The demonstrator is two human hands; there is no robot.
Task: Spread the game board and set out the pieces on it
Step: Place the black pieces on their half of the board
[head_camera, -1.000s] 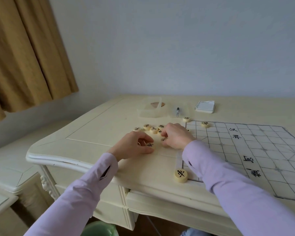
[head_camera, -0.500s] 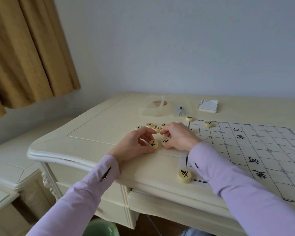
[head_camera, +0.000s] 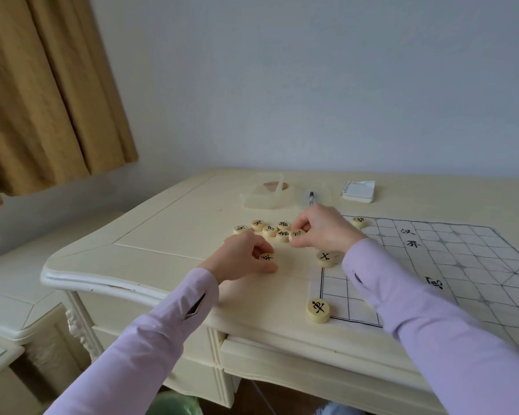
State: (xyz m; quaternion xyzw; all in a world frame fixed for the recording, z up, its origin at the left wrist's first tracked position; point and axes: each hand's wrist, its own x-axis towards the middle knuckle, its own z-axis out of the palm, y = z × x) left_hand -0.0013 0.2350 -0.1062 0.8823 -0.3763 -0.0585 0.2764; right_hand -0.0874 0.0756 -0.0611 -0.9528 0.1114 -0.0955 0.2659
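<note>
A white cloth game board [head_camera: 450, 265] with a black grid lies spread on the right of the cream table [head_camera: 168, 235]. Several round wooden pieces [head_camera: 270, 230] with black characters sit in a loose cluster left of the board. My left hand [head_camera: 240, 256] pinches one piece [head_camera: 266, 257] between thumb and fingers just above the table. My right hand [head_camera: 324, 227] pinches another piece [head_camera: 297, 234] at the cluster's right edge. One piece [head_camera: 325, 259] lies at the board's left edge, one [head_camera: 318, 310] at its near corner, one [head_camera: 359, 221] at its far corner.
A clear plastic box [head_camera: 267, 194] and its lid stand behind the cluster, with a pen [head_camera: 311, 198] beside them. A small spiral notepad [head_camera: 358, 191] lies further right. A mustard curtain [head_camera: 42, 91] hangs at the left. The table's front edge runs below my arms.
My right hand moved from the piece near the board edge up to the cluster and took another piece; the earlier piece now lies at the board's left edge. My left hand still holds its piece.
</note>
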